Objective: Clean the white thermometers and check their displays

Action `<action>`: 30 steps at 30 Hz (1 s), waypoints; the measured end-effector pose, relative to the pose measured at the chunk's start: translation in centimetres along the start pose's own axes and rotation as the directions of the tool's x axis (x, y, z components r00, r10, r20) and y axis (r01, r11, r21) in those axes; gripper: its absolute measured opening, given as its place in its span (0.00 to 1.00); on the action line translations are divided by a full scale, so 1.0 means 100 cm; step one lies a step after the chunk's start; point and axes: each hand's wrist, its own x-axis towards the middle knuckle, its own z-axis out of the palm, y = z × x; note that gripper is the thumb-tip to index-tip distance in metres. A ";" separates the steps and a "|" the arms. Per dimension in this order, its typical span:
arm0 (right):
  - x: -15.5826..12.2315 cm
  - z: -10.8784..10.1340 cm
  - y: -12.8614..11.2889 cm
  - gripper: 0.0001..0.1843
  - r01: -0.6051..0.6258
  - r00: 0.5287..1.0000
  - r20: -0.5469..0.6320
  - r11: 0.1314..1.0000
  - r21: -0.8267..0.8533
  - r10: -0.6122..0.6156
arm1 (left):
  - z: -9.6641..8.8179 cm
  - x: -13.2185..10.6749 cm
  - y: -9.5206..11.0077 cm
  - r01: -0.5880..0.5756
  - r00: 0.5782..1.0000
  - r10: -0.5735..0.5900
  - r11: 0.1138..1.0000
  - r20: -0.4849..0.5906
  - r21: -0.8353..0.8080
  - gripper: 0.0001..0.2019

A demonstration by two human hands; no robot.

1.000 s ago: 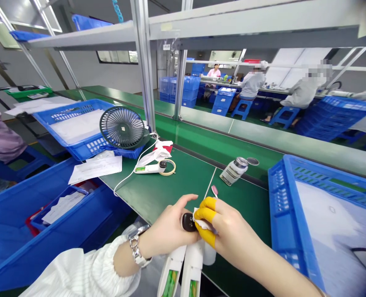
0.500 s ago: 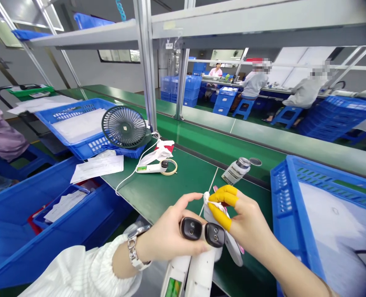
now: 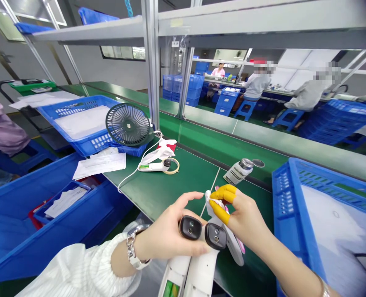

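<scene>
My left hand (image 3: 167, 233) is closed round two white infrared thermometers (image 3: 201, 268), held side by side with their black, twin-lens heads upward. Green batteries (image 3: 171, 288) show in the open compartment of the left one. Yellow finger cots cover the fingers of my right hand (image 3: 237, 210), which pinches a small white cloth (image 3: 208, 196) just beyond the thermometer heads. Partly hidden below the right hand are white and pink pieces (image 3: 234, 247) whose kind I cannot make out. A third thermometer (image 3: 154, 166) lies farther off on the green bench, against a tape roll (image 3: 177, 170).
A metal-topped bottle (image 3: 239, 171) with its lid open stands beyond my right hand. Blue crates flank me, one right (image 3: 289, 206) and a large one left (image 3: 12, 231). A black fan (image 3: 128, 124) with a white cable stands at the left back. Co-workers sit across the room.
The view has shifted slightly, so the bench things appear a little farther right. Both hands keep nearly the same pose and hold the same things.
</scene>
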 end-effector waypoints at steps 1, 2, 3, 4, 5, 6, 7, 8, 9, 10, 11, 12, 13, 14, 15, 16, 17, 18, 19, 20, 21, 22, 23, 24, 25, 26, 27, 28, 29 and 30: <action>0.000 0.001 0.000 0.05 -0.003 1.000 0.005 1.000 0.000 0.003 | 0.000 0.000 0.000 0.004 1.000 -0.004 1.000 -0.011 0.006 0.42; 0.000 0.001 0.001 0.05 -0.006 1.000 0.008 1.000 0.000 0.006 | -0.001 -0.001 0.001 0.009 1.000 -0.009 1.000 -0.018 0.007 0.42; -0.001 0.002 0.001 0.05 -0.010 1.000 0.009 1.000 0.000 0.010 | -0.001 -0.001 0.001 0.014 1.000 -0.013 1.000 -0.022 0.005 0.42; -0.001 0.002 0.001 0.05 -0.015 1.000 0.013 1.000 -0.001 0.015 | -0.001 -0.002 0.001 0.016 1.000 -0.015 1.000 -0.025 0.002 0.42; -0.001 0.003 0.002 0.05 -0.020 1.000 0.016 1.000 -0.002 0.020 | -0.002 -0.002 0.002 0.016 1.000 -0.016 1.000 -0.025 -0.002 0.42; -0.001 0.003 0.002 0.05 -0.023 1.000 0.019 1.000 -0.005 0.023 | -0.002 -0.002 0.002 0.016 1.000 -0.017 1.000 -0.024 -0.006 0.42; -0.001 0.003 0.002 0.05 -0.025 0.999 0.020 1.000 -0.007 0.025 | -0.003 -0.002 0.003 0.015 1.000 -0.016 1.000 -0.024 -0.007 0.42; -0.001 0.004 0.002 0.05 -0.024 0.999 0.022 1.000 -0.010 0.024 | -0.003 -0.003 0.004 0.013 1.000 -0.013 1.000 -0.023 -0.006 0.42; -0.001 0.004 0.002 0.05 -0.022 0.999 0.023 1.000 -0.015 0.023 | -0.003 -0.003 0.004 0.011 1.000 -0.011 1.000 -0.021 -0.006 0.42; -0.001 0.004 0.003 0.05 -0.018 1.000 0.022 1.000 -0.021 0.019 | -0.003 -0.003 0.005 0.010 1.000 -0.010 1.000 -0.016 -0.007 0.42; 0.000 0.004 0.003 0.05 -0.013 1.000 0.021 1.000 -0.028 0.013 | -0.003 -0.004 0.005 0.009 1.000 -0.009 1.000 -0.013 -0.006 0.42; 0.000 0.004 0.002 0.05 -0.004 1.000 0.017 0.999 -0.036 0.004 | -0.003 -0.004 0.005 0.008 1.000 -0.008 1.000 -0.014 -0.004 0.42; 0.000 0.004 0.001 0.05 0.013 1.000 0.001 0.999 -0.043 -0.013 | -0.003 -0.004 0.006 0.008 1.000 -0.008 1.000 -0.018 0.001 0.42; 0.000 0.003 0.000 0.04 0.042 0.999 -0.032 0.998 -0.046 -0.043 | -0.003 -0.004 0.006 0.009 1.000 -0.009 1.000 -0.026 0.011 0.42; 0.000 0.001 -0.003 0.03 0.082 0.993 -0.078 0.995 -0.048 -0.085 | -0.003 -0.004 0.006 0.008 0.999 -0.007 1.000 -0.037 0.029 0.42; -0.001 0.000 -0.006 0.03 0.129 0.982 -0.131 0.990 -0.052 -0.135 | -0.002 -0.004 0.007 0.004 0.999 -0.001 0.999 -0.051 0.053 0.42; -0.003 -0.002 -0.010 0.04 0.178 0.966 -0.182 0.982 -0.057 -0.186 | -0.002 -0.004 0.007 -0.006 0.998 0.011 0.996 -0.066 0.086 0.42; -0.005 -0.004 -0.014 0.05 0.227 0.947 -0.219 0.972 -0.057 -0.234 | -0.002 -0.003 0.007 -0.017 0.996 0.027 0.992 -0.081 0.129 0.41; -0.007 -0.006 -0.019 0.07 0.273 0.931 -0.238 0.961 -0.048 -0.276 | -0.002 -0.002 0.007 -0.027 0.994 0.045 0.984 -0.099 0.179 0.40; -0.010 -0.008 -0.023 0.09 0.312 0.921 -0.237 0.950 -0.027 -0.309 | -0.002 -0.002 0.006 -0.035 0.991 0.063 0.972 -0.116 0.232 0.40; -0.013 -0.009 -0.027 0.10 0.342 0.916 -0.225 0.940 0.001 -0.333 | -0.002 -0.001 0.006 -0.037 0.988 0.077 0.958 -0.131 0.283 0.39; -0.015 -0.009 -0.030 0.12 0.364 0.913 -0.208 0.931 0.031 -0.350 | -0.002 0.000 0.005 -0.035 0.986 0.087 0.944 -0.145 0.328 0.38; -0.017 -0.009 -0.033 0.12 0.378 0.914 -0.184 0.924 0.058 -0.362 | -0.002 0.001 0.005 -0.032 0.983 0.094 0.931 -0.154 0.363 0.38; -0.017 -0.008 -0.035 0.12 0.386 0.915 -0.157 0.919 0.077 -0.371 | -0.002 0.002 0.004 -0.029 0.982 0.098 0.922 -0.160 0.387 0.37; -0.017 -0.007 -0.036 0.12 0.391 0.916 -0.128 0.916 0.088 -0.379 | -0.001 0.003 0.003 -0.028 0.982 0.101 0.915 -0.161 0.403 0.37; -0.016 -0.005 -0.037 0.11 0.393 0.918 -0.101 0.914 0.096 -0.384 | -0.001 0.003 0.003 -0.027 0.982 0.103 0.910 -0.161 0.413 0.37; -0.015 -0.003 -0.037 0.11 0.394 0.918 -0.079 0.913 0.105 -0.388 | -0.001 0.004 0.002 -0.027 0.981 0.104 0.906 -0.161 0.423 0.37; -0.014 -0.001 -0.037 0.11 0.391 0.920 -0.057 0.913 0.113 -0.387 | -0.001 0.005 0.002 -0.024 0.982 0.104 0.900 -0.160 0.435 0.37; -0.013 0.000 -0.037 0.10 0.383 0.924 -0.039 0.916 0.116 -0.381 | -0.001 0.005 0.001 -0.020 0.982 0.101 0.895 -0.160 0.446 0.37; -0.012 0.002 -0.037 0.10 0.373 0.928 -0.025 0.921 0.112 -0.373 | -0.002 0.006 0.001 -0.013 0.982 0.096 0.891 -0.160 0.455 0.38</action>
